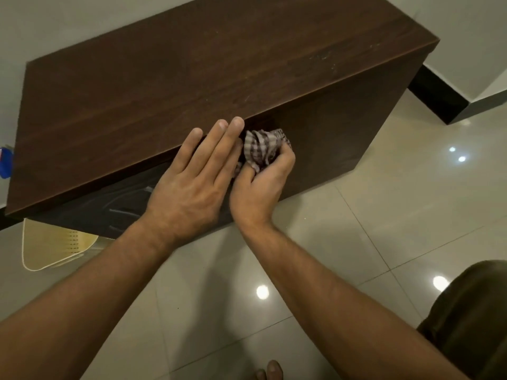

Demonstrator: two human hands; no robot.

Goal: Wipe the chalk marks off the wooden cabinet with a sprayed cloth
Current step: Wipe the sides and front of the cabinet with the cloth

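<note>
A dark brown wooden cabinet point(192, 67) stands against the wall and I look down on its top and front face. My right hand point(260, 187) is closed around a bunched checked cloth point(260, 148) and presses it against the front face just under the top edge. My left hand point(192, 182) lies flat beside it, fingers straight, with fingertips on the top's front edge. Pale chalk marks point(123, 207) show on the front face lower left, partly hidden by my left wrist. Faint whitish specks point(326, 57) lie on the top near its right end.
Glossy beige floor tiles point(384, 215) spread in front of the cabinet. A cream perforated panel point(55, 248) leans by the cabinet's lower left corner. A blue object point(6, 163) peeks in at the left edge. My toes point(270, 371) and clothed knee point(472, 319) are at the bottom.
</note>
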